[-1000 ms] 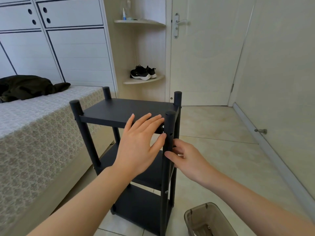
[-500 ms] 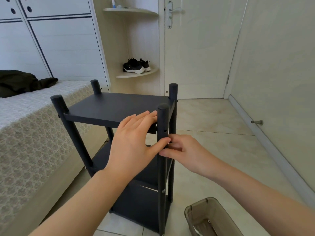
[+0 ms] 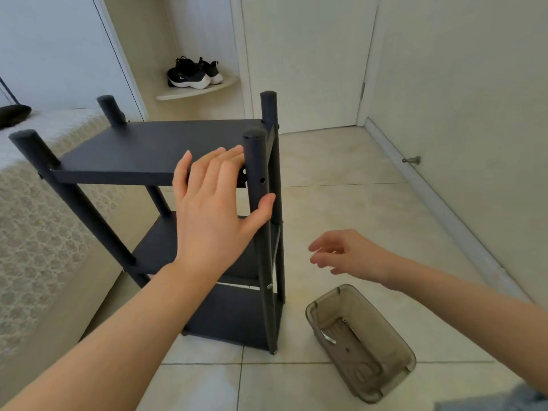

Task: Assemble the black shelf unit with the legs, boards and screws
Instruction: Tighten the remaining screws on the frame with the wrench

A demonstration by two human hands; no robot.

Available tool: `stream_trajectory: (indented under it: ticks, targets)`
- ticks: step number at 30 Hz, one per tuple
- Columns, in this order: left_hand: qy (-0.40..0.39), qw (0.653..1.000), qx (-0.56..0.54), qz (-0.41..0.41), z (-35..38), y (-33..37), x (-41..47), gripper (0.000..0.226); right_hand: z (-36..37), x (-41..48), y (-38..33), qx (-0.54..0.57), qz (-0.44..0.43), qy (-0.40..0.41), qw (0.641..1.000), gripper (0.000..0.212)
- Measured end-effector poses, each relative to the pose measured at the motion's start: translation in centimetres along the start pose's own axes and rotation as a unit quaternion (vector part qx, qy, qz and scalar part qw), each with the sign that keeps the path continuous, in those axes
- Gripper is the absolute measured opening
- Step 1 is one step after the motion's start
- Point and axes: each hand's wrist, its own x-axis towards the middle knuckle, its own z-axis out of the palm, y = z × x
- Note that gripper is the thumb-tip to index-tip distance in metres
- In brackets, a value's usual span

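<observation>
The black shelf unit point(image 3: 148, 149) stands upright on the tiled floor, with three boards between four round legs. My left hand point(image 3: 213, 209) braces its front right leg point(image 3: 257, 155): the thumb hooks around the leg's right side and the fingers lie flat against the top board's front edge. Just above the thumb, an empty screw hole point(image 3: 262, 180) shows in that leg. A screw head point(image 3: 269, 286) sits lower on the same leg. My right hand point(image 3: 350, 253) hovers apart from the shelf, to its right, with fingers loosely spread and nothing visible in it.
A translucent brown plastic bin point(image 3: 410, 353) with small parts lies on the floor below my right hand. A bed point(image 3: 35, 218) touches the shelf's left side. Black shoes point(image 3: 192, 74) sit on a corner shelf, with a closed door point(image 3: 305, 54) and a wall doorstop point(image 3: 412, 160) beyond.
My right hand has let go of the front right leg and moved down and right, above the bin. The left hand stays on the leg and board. The view has tilted down.
</observation>
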Motion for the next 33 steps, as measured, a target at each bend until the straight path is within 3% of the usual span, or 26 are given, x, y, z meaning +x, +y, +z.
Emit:
stream_trajectory:
  ticks: [3, 5, 8, 14, 20, 26, 33]
  targets:
    - [0.013, 1.000, 0.008, -0.004, 0.2, 0.2, 0.1, 0.053, 1.6, 0.7, 5.2, 0.029, 0.116, -0.011, 0.993, 0.011]
    - [0.010, 1.000, 0.014, 0.000, 0.2, 0.2, -0.1, 0.057, 3.7, 0.9, 8.9, 0.017, 0.180, -0.004, 0.983, 0.017]
    - [-0.008, 0.999, 0.032, 0.023, 0.1, 0.0, -0.4, 0.067, 7.7, 0.9, 13.0, -0.076, 0.219, -0.039, 0.972, 0.037]
    - [-0.009, 0.998, 0.045, 0.032, -0.1, 0.1, -0.6, 0.069, 12.7, -0.2, 17.5, -0.137, 0.275, -0.093, 0.947, 0.025]
    - [-0.007, 0.998, 0.053, 0.032, 0.1, 0.0, -0.7, 0.068, 15.1, -0.2, 18.7, -0.117, 0.267, -0.096, 0.952, 0.038]
    - [0.013, 0.997, 0.060, 0.039, 0.5, -0.1, -0.6, 0.067, 17.2, 1.1, 17.4, -0.057, 0.218, -0.079, 0.971, 0.038]
    - [0.015, 0.998, 0.056, 0.032, 0.6, 0.0, -0.6, 0.068, 18.9, 2.0, 17.5, -0.031, 0.174, -0.114, 0.978, 0.041]
